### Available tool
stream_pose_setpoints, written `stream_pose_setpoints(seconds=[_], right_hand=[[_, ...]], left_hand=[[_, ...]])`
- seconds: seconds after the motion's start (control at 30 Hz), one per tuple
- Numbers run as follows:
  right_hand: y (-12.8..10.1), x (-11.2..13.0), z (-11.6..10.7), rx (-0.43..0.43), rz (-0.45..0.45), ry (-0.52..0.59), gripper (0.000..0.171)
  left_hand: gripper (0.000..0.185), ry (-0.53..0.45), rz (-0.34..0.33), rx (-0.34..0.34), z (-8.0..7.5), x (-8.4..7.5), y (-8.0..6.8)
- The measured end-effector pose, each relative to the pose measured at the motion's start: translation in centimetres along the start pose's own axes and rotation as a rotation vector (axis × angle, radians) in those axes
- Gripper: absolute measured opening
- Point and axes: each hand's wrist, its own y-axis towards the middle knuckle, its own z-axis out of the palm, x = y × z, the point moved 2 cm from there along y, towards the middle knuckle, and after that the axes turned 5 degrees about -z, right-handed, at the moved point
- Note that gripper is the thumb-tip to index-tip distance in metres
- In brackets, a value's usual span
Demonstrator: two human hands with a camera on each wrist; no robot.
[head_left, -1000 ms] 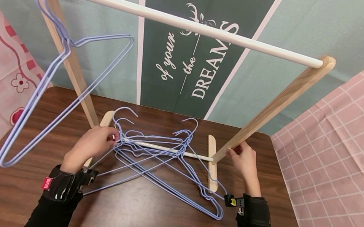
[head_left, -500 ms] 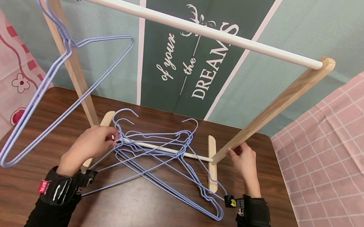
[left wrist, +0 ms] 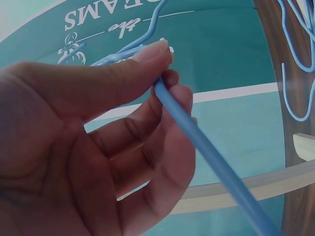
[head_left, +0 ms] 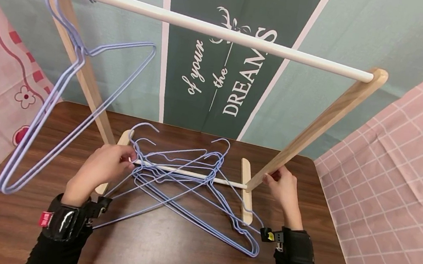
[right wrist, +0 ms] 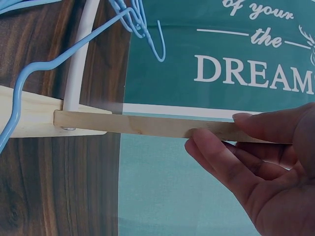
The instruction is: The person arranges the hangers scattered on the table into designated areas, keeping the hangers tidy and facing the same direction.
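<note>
In the head view my left hand [head_left: 104,168] pinches a light blue wire hanger at the left side of a tangled pile of blue hangers [head_left: 212,174]. Up close in the left wrist view, thumb and fingertips close on the hanger [left wrist: 216,160], whose wire runs down to the right. My right hand [head_left: 282,187] holds the right wooden post [head_left: 319,121] of a clothes rack low down, thumb on one side and fingers on the other, as the right wrist view also shows. Two blue hangers [head_left: 79,49] hang at the left end of the white top rail [head_left: 217,30].
The rack's lower white bar [head_left: 194,174] runs behind the pile, between the wooden feet [head_left: 248,172]. Brown wooden tabletop [head_left: 178,261] lies beneath. A green lettered curtain [head_left: 193,116] stands behind, with pink cloths [head_left: 397,183] on both sides.
My left hand has shifted slightly left with the hanger, and its hook has moved left too. One hook at the pile's right has changed position. My right hand stays on the post.
</note>
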Motion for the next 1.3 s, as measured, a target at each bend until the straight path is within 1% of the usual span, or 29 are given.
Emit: stream_pose_setpoints(seconds=[0.23,0.47,0.73,0.9,1.07,1.3], right_hand=[[0.0,0.0,0.0,0.004,0.005,0.014,0.019],[0.1,-0.1,0.1,0.009,0.006,0.014,0.019],[0.1,-0.1,0.0,-0.009,-0.017,0.005,0.017],[0.1,-0.1,0.1,-0.008,-0.023,0.003,0.017],[0.0,-0.1,0.1,0.000,-0.010,0.006,0.018],[-0.1,0.0,0.0,0.004,-0.006,0.005,0.017]], left_hand=[[0.005,0.005,-0.015,-0.002,-0.5,-0.3,-0.1],[0.006,0.018,-0.035,-0.017,-0.7,-0.3,-0.1],[0.006,0.044,-0.077,-0.037,-1.2,-0.7,-0.2],[0.008,0.056,-0.080,-0.065,-1.5,-1.0,-0.4],[0.008,0.062,-0.085,-0.085,-1.8,-1.3,-0.5],[0.008,0.070,-0.080,-0.115,-2.5,-1.8,-0.7]])
